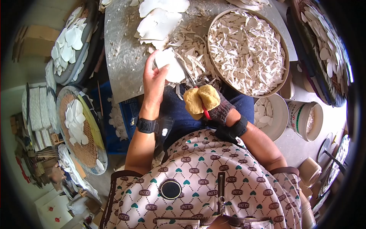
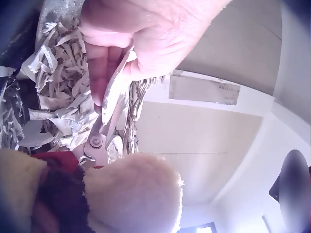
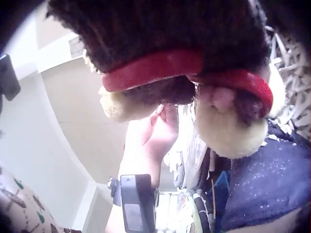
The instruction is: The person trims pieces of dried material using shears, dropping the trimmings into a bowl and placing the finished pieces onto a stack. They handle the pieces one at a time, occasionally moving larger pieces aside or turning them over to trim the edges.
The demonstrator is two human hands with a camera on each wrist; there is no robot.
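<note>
My left hand (image 1: 154, 84) pinches a thin white flat piece (image 1: 172, 68) between thumb and fingers, over the metal table. In my right hand (image 1: 223, 111), which wears a dark knitted glove, are scissors (image 2: 96, 141) with red handles (image 3: 155, 70). Yellow sponge pads (image 1: 201, 100) cover the handles and hide most of the right fingers. The scissor blades point away from me and meet the lower edge of the white piece in the left wrist view. White offcuts (image 1: 194, 57) lie heaped on the table just beyond the blades.
A round tray (image 1: 210, 57) full of white scraps stands at the table's right. Larger white sheets (image 1: 158, 24) lie at the far side of the metal table (image 1: 122, 49). Buckets (image 1: 284, 118) stand at the right; round woven trays (image 1: 89, 133) with white pieces at the left.
</note>
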